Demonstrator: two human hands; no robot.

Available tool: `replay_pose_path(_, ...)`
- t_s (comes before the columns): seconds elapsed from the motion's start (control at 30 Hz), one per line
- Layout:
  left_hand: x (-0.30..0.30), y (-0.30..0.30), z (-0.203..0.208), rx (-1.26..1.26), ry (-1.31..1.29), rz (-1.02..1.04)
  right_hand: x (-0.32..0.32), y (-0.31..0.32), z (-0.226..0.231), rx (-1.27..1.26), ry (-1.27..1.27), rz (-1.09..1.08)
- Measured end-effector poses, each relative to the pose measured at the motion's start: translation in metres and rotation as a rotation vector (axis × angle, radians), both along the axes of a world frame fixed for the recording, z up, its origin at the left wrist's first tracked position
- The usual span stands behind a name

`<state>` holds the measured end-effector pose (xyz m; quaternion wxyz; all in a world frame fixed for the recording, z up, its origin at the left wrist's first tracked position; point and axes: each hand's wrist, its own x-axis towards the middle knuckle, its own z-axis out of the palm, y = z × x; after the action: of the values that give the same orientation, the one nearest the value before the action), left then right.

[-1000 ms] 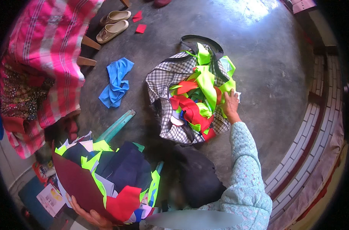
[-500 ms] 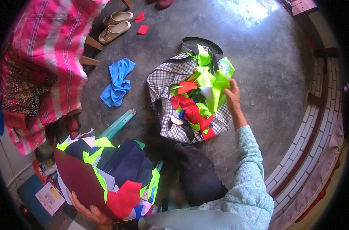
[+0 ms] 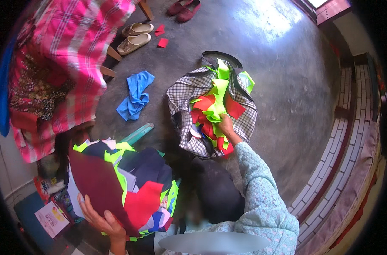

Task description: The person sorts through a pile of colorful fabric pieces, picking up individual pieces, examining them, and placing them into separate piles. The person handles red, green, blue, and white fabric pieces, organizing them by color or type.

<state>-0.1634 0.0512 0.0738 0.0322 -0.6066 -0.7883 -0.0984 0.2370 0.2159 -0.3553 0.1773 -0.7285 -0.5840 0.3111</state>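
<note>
A large stack of fabric pieces, maroon, red, navy, white and neon green, leans at lower left. My left hand is closed around its maroon outer sheet, fingers spread on the near side. Ahead, a black-and-white checked bag lies opened on the floor, full of fabric scraps. Inside its opening my right hand pinches a neon green scrap; the fingertips are partly hidden in the cloth. Red scraps lie beside and under it.
A blue cloth lies on the floor left of the bag, near a green pole. Beyond are beige shoes, maroon shoes and small red scraps. A pink plaid cloth drapes at left; a tiled step edges the right.
My right hand has moved left and toward me, from the bag's right edge into its middle. Neon green cloth has shifted inward, and a red piece shows at the right. My left hand still holds the stack.
</note>
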Motion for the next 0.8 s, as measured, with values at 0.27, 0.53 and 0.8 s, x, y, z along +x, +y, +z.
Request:
replay_pose_path(0.27, -0.002, 0.001, -0.001, 0.092, 0.032, -0.082, 0.037, -0.015, 0.079, 0.305, 0.522, -0.207)
replay_pose_path(0.53, -0.003, -0.002, -0.004, 0.165, 0.036, -0.060, 0.054, 0.004, 0.184, 0.414, 0.630, -0.312)
replay_pose_path(0.8, -0.004, -0.004, -0.005, 0.208, 0.073, -0.058, 0.030, 0.011, 0.297, 0.494, 0.894, -0.196)
